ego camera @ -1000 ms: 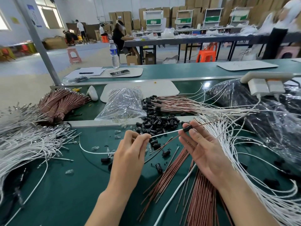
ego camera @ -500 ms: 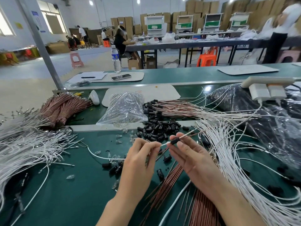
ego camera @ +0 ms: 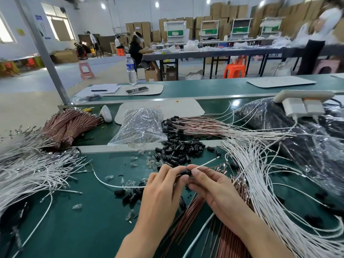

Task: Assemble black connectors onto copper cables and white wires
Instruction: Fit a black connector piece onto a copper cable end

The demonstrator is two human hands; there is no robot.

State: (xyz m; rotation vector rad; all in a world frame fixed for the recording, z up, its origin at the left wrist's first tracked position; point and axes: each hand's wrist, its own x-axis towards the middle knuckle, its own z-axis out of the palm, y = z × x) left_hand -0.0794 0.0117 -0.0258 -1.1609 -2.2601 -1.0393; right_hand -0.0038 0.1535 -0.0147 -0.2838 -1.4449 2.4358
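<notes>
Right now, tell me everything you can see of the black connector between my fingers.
The black connector is a small, dark, glossy piece, plastic by its look, held above the green table. The left hand and right hand pinch it from either side, hiding most of it. A white wire and a thin copper cable run out past the right hand's thumb.

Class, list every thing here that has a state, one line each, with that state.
left hand, pinching the black connector
right hand, pinching the same connector
white wire, raised off the table, end free
loose connectors, heaped unfitted on the table
water bottle, upright, cap on
chargers, plugged into the power strip
</notes>
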